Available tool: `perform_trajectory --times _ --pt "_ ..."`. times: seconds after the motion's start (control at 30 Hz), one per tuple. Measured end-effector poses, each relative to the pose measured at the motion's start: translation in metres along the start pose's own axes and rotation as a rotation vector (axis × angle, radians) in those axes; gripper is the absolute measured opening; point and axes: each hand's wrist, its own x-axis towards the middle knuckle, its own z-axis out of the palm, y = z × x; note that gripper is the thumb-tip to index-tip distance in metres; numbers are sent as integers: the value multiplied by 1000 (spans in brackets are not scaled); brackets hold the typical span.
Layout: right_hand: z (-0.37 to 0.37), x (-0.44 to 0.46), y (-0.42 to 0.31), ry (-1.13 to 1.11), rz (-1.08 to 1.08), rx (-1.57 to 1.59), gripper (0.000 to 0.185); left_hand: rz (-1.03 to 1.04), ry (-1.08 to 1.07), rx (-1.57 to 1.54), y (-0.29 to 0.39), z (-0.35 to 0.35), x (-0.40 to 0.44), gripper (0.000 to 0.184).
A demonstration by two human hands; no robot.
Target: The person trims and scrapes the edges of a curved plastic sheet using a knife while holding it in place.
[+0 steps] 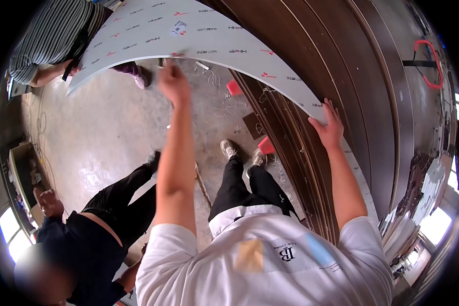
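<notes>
A long pale grey panel [199, 30], with black and red print on its face, curves across the top of the head view. My left hand [174, 85] is closed at the panel's near edge and slightly smeared by motion; what its fingers hold, if anything, is hidden. Flat on the panel's right part lies my right hand [330, 125], its fingers spread and thumb apart. A small white label [178, 28] is stuck to the panel. At the far left end, another person's hand [71, 69] is at the panel's edge.
Stacked dark brown boards [377, 76] lie under and beyond the panel. Red supports [265, 146] stand below the stack. A person in dark clothes [86, 250] is close on my left. Shavings [212, 77] litter the concrete floor [102, 127]. An open box [28, 173] sits at left.
</notes>
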Motion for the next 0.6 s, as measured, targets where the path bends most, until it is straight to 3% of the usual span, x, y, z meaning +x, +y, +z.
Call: perform_trajectory --times 0.03,0.17,0.33,0.4,0.47,0.57,0.6 --pt "0 1 -1 5 -4 2 70 72 101 37 -9 -1 19 28" --pt "0 0 1 16 -28 -31 71 107 30 122 17 3 22 34" --pt "-2 0 -2 13 -30 -53 71 66 -228 53 137 28 -105 42" --pt "-4 -1 -3 4 -18 -40 72 170 -229 -18 192 34 -168 43" --pt "-8 -2 -3 -6 -9 0 73 190 -433 -124 236 24 -206 38" --pt "-23 -7 5 19 -103 31 76 254 -708 -319 248 11 -224 28" --pt "-31 -17 11 -12 -72 3 75 159 -648 -318 238 6 -223 26"
